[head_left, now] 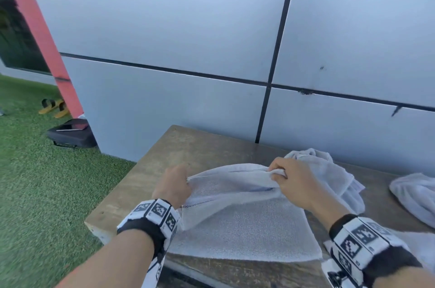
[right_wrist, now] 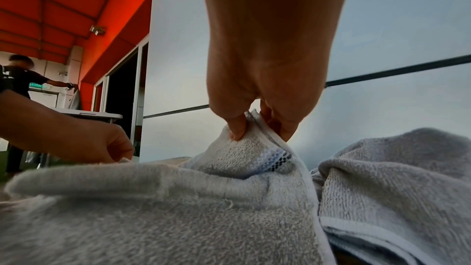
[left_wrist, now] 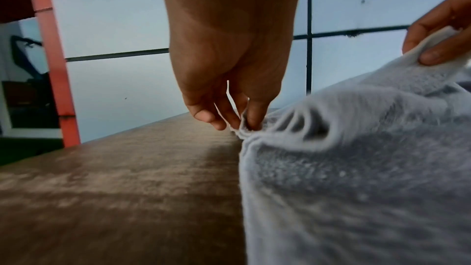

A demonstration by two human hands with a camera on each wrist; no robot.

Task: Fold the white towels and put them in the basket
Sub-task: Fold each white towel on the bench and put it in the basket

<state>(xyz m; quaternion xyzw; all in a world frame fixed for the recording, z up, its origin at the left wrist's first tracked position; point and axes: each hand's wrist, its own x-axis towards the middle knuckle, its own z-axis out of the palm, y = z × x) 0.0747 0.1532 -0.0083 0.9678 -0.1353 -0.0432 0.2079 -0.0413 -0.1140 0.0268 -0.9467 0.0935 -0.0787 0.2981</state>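
- On the grass left of the table lie a pair of sandals and a black bag, both well apart from the work.
- The left hand sits over the left part of the table; its fingers are curled and pinch the gathered left corner of the towel, layers bunched between the tips.
- The towel lies in the middle of the table, its near half flat on the wood, its far edge lifted between the 2 hands with a dark stitched band showing along it.
- The right hand, toward the table's right, is closed in a pinch on the towel's other top corner, thumb in front and fingers behind the hem.
- Behind that hand, near the table's back edge, 1 crumpled towel waits; another towel lies at the table's far right. No basket shows in any view.
- Judgement: the terry cloth looks light, soft and limp, so it will sag between grips and not slip easily; holding it at the 2 hemmed corners, pulled taut, should keep the edges square as the fold comes over.
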